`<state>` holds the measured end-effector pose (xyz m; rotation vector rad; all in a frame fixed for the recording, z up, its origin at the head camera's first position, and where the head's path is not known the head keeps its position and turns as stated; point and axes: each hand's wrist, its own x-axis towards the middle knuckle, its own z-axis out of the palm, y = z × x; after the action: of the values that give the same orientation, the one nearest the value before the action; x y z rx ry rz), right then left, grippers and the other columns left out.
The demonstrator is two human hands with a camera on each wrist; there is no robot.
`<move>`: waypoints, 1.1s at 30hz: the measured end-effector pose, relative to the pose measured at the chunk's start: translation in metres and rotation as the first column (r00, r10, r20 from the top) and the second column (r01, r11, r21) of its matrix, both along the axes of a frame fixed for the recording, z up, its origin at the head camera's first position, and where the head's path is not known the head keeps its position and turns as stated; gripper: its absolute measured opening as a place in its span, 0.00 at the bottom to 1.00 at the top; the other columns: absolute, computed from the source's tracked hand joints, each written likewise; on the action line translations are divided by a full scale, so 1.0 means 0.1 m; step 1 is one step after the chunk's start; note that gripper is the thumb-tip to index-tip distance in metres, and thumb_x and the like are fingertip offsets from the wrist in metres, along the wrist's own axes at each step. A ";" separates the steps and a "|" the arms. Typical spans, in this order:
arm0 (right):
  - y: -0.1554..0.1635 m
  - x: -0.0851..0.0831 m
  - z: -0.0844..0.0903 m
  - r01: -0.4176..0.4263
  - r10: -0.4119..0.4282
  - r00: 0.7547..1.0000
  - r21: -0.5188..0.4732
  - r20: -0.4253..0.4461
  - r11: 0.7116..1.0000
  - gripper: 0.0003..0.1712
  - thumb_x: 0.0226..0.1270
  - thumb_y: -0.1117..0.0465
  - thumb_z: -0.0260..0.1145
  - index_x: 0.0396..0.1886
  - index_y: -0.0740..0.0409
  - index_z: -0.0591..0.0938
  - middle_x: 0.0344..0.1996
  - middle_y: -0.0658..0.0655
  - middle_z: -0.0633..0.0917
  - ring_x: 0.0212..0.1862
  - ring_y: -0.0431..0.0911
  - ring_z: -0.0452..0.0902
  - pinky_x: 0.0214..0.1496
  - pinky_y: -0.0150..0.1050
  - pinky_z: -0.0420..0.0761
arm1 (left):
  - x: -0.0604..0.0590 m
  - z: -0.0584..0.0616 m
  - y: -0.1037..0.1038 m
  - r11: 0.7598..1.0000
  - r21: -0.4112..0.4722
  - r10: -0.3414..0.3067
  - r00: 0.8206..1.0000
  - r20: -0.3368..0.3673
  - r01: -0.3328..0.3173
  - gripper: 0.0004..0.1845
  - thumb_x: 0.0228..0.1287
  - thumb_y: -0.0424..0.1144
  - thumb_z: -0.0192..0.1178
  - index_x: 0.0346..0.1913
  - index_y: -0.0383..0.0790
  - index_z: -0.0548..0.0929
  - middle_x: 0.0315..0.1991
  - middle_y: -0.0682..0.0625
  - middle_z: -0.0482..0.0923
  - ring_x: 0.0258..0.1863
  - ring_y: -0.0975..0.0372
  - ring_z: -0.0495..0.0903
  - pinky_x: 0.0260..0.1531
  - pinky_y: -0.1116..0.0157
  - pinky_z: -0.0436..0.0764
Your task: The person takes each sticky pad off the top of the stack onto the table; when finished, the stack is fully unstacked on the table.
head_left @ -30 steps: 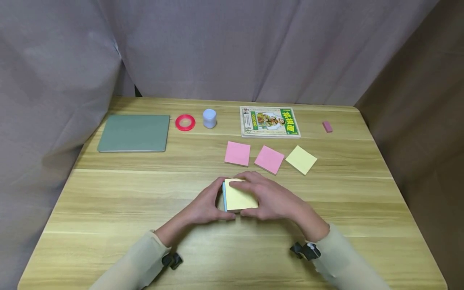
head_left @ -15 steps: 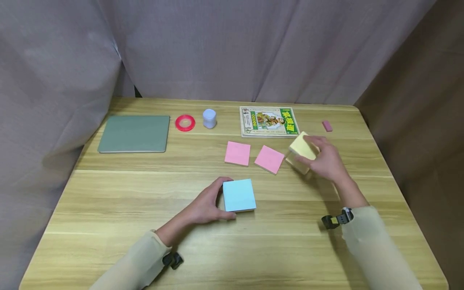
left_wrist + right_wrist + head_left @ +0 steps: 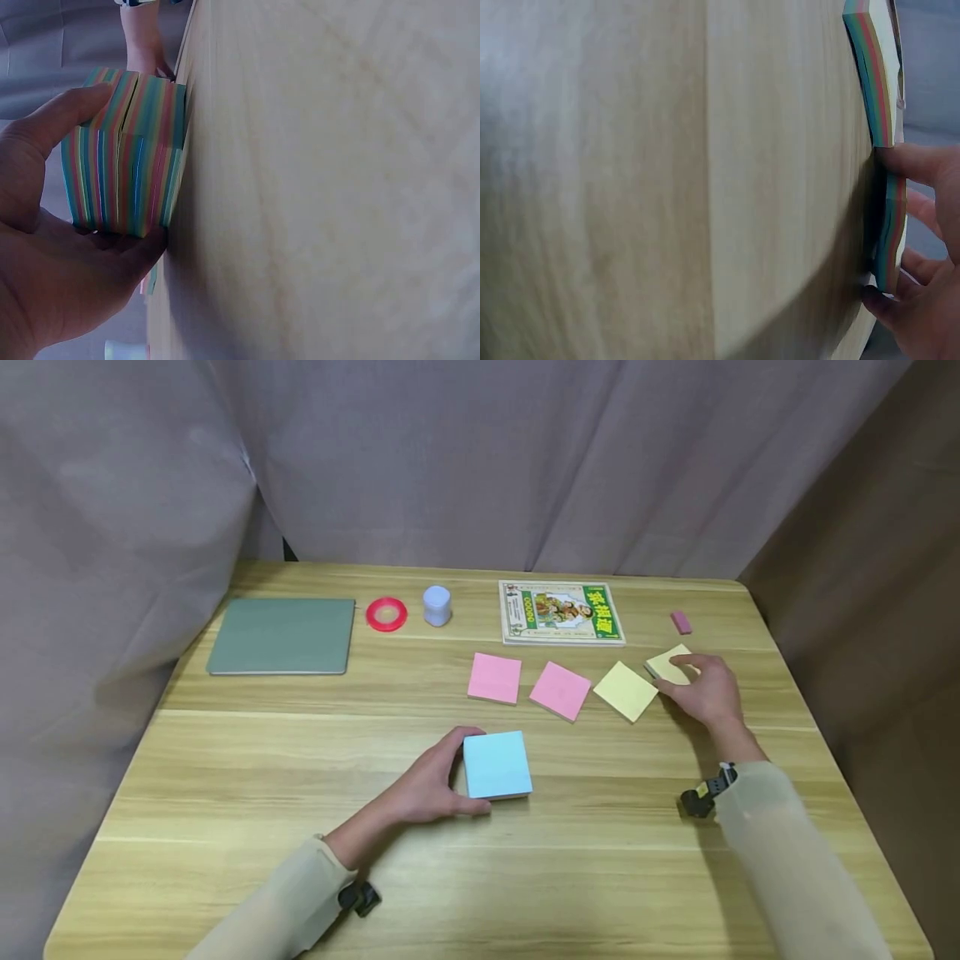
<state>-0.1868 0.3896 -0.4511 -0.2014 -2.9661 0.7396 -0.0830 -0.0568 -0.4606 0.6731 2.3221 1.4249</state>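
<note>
The left hand grips the thick block of sticky notes, blue on top, its thumb and fingers curled round the block's left side on the table. The right hand pinches a thin yellow pad lying flat under its fingertips, and another yellow pad sits just left of that hand.

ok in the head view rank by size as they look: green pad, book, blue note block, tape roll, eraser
Largest to smallest:
1. green pad
2. book
3. blue note block, though it lies nearer the camera
4. tape roll
5. eraser
</note>
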 end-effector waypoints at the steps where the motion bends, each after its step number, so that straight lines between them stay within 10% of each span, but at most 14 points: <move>1: 0.00 0.00 0.00 -0.001 0.001 1.000 -0.001 0.008 1.000 0.31 0.57 0.50 0.73 0.55 0.65 0.80 0.57 0.73 0.75 0.60 0.69 0.67 0.60 0.60 0.65 | 0.00 0.00 0.00 1.000 -0.002 0.001 1.000 0.001 -0.001 0.47 0.44 0.42 0.80 0.67 0.46 0.64 0.57 0.54 0.72 0.57 0.62 0.70 0.62 0.58 0.67; 15: -0.15 0.05 0.22 -0.045 0.044 0.999 -0.040 -0.021 0.998 0.31 0.64 0.51 0.68 0.60 0.67 0.77 0.64 0.76 0.68 0.65 0.72 0.60 0.65 0.63 0.59 | 0.01 0.01 0.00 1.000 -0.003 -0.006 1.000 0.020 0.006 0.47 0.44 0.41 0.80 0.67 0.47 0.64 0.58 0.53 0.71 0.58 0.61 0.69 0.62 0.56 0.66; 21: -0.75 0.17 0.46 -0.245 0.235 0.963 -0.066 -0.134 0.967 0.29 0.61 0.54 0.72 0.58 0.64 0.79 0.65 0.68 0.70 0.67 0.66 0.60 0.66 0.63 0.58 | 0.00 0.02 -0.01 1.000 -0.002 -0.011 1.000 0.021 0.011 0.47 0.44 0.41 0.80 0.67 0.47 0.64 0.58 0.53 0.72 0.57 0.61 0.70 0.62 0.56 0.67; 25: -1.29 0.41 0.54 -0.466 0.459 0.883 -0.058 -0.097 0.883 0.30 0.60 0.50 0.74 0.59 0.57 0.81 0.67 0.61 0.70 0.67 0.60 0.63 0.64 0.62 0.63 | -0.01 0.03 -0.01 1.000 0.014 -0.019 1.000 0.015 0.018 0.47 0.43 0.40 0.80 0.66 0.45 0.64 0.58 0.52 0.72 0.57 0.61 0.70 0.62 0.55 0.67; 33: -2.08 0.91 0.51 -0.789 0.789 0.614 -0.036 -0.014 0.614 0.40 0.59 0.38 0.70 0.69 0.45 0.73 0.71 0.52 0.66 0.70 0.48 0.59 0.66 0.50 0.66 | -0.02 0.02 -0.04 0.999 0.014 -0.035 0.999 0.012 0.034 0.48 0.43 0.39 0.80 0.68 0.44 0.63 0.59 0.51 0.71 0.56 0.60 0.71 0.60 0.54 0.69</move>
<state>-0.0962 0.1816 -0.4001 1.2029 -2.9465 0.8320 -0.0847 -0.0603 -0.4587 0.7031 2.2821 1.4277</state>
